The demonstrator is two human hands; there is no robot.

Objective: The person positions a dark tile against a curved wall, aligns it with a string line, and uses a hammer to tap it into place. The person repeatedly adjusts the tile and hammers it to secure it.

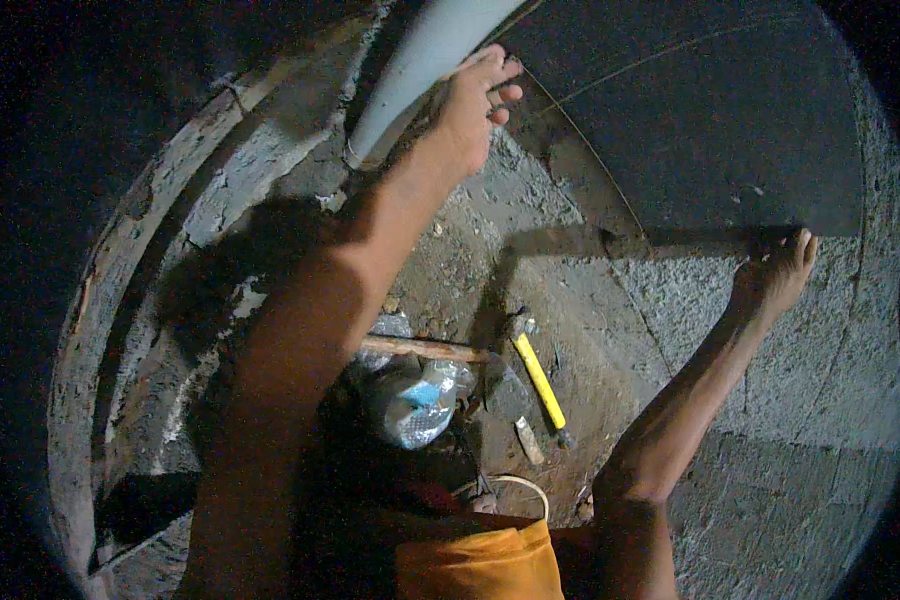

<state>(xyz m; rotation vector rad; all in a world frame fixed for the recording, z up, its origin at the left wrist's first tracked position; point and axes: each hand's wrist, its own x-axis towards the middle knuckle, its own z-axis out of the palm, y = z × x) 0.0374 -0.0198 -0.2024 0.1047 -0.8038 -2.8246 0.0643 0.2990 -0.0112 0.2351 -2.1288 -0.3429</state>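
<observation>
Pale grey pipe point(425, 62) at top, long axis diagonal, narrow end pointing lower left. Left hand point(475, 105) overlaps pipe's right edge, fingers partly curled; can't tell if gripping. Below: 1 clear plastic bag point(410, 420), 1 wooden handle point(425, 348) near-horizontal. Then 1 yellow-handled tool point(539, 378), handle slanting lower right. Right hand point(778, 272) at dark surface's point(740, 130) lower edge, fingers bent, hold unclear.
</observation>
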